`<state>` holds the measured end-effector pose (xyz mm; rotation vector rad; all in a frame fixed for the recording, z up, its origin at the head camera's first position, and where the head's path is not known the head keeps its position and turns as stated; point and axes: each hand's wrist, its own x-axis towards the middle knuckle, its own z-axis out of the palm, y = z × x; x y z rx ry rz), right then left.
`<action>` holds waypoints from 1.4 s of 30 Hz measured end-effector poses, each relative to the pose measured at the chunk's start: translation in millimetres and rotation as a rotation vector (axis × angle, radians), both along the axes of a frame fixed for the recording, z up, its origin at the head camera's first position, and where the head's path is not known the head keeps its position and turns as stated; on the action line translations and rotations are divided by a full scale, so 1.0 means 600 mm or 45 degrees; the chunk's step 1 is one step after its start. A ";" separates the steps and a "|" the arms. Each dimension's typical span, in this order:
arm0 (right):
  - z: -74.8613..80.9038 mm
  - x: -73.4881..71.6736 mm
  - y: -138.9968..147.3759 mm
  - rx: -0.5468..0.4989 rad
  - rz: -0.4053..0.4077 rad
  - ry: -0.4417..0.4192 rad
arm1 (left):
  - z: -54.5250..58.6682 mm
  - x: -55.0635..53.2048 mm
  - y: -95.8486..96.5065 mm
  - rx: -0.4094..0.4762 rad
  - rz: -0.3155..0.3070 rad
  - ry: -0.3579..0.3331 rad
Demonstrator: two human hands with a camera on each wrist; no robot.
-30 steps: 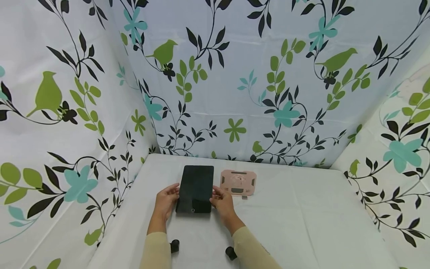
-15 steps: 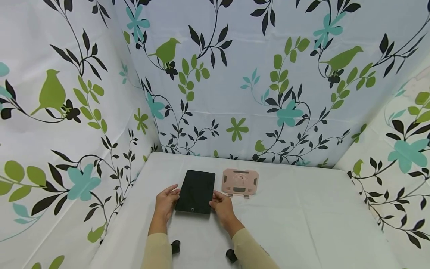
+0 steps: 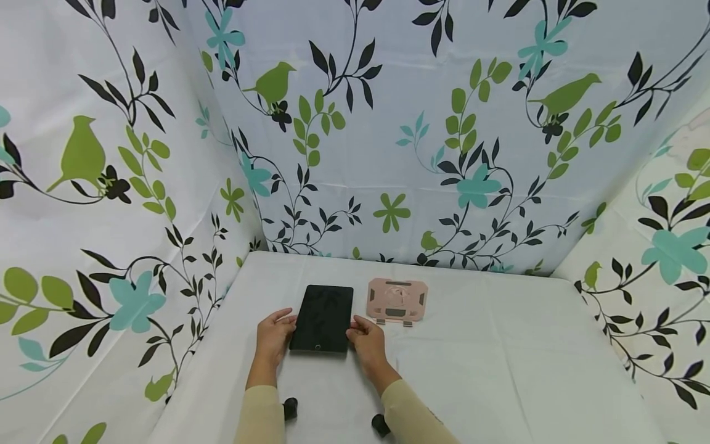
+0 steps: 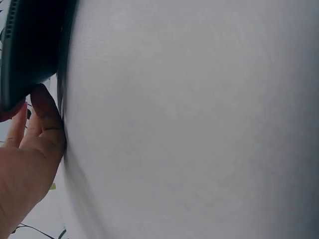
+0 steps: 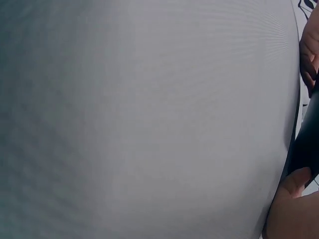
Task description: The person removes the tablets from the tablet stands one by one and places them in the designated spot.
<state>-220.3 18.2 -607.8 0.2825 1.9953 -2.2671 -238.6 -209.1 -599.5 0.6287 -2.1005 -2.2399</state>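
Observation:
A black tablet [image 3: 323, 317] with a round home button faces up between the two hands in the head view. By its left edge the left hand [image 3: 272, 336] holds it, and the right hand [image 3: 368, 342] grips the opposite edge. The tablet's lower edge [image 4: 7, 55], with small speaker holes, shows tilted above the table in the left wrist view, the left thumb [image 4: 46, 107] against it. At the right border of the right wrist view, part of the dark tablet [image 5: 305, 144] meets the right thumb [image 5: 296, 181]. Most of the fingers beneath are hidden.
A pink tablet case [image 3: 397, 298] with dark cutouts and hinge tabs lies just right of the tablet. White cloth covers the table [image 3: 471, 357]. Patterned curtains [image 3: 355, 154] enclose the back and both sides. A black wrist device [image 3: 380, 425] shows by the right sleeve.
The tablet's far end has dropped towards the table, so it looks flatter and shorter. The head view has shifted slightly. Both hands keep their hold on the edges.

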 end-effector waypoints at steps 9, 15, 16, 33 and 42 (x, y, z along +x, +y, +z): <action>-0.006 0.005 0.005 -0.064 0.043 -0.026 | 0.010 0.003 0.004 -0.242 0.020 -0.110; -0.003 0.001 0.009 -0.005 0.078 -0.005 | 0.023 0.000 0.011 -0.299 -0.020 -0.128; -0.002 0.000 0.009 -0.001 0.086 -0.004 | 0.025 0.000 0.011 -0.305 -0.032 -0.129; 0.014 0.003 0.017 0.062 0.256 -0.028 | 0.031 0.009 0.008 -0.374 -0.167 -0.167; 0.004 -0.004 0.064 -0.197 0.231 -0.135 | 0.020 0.011 0.007 -0.324 -0.113 -0.116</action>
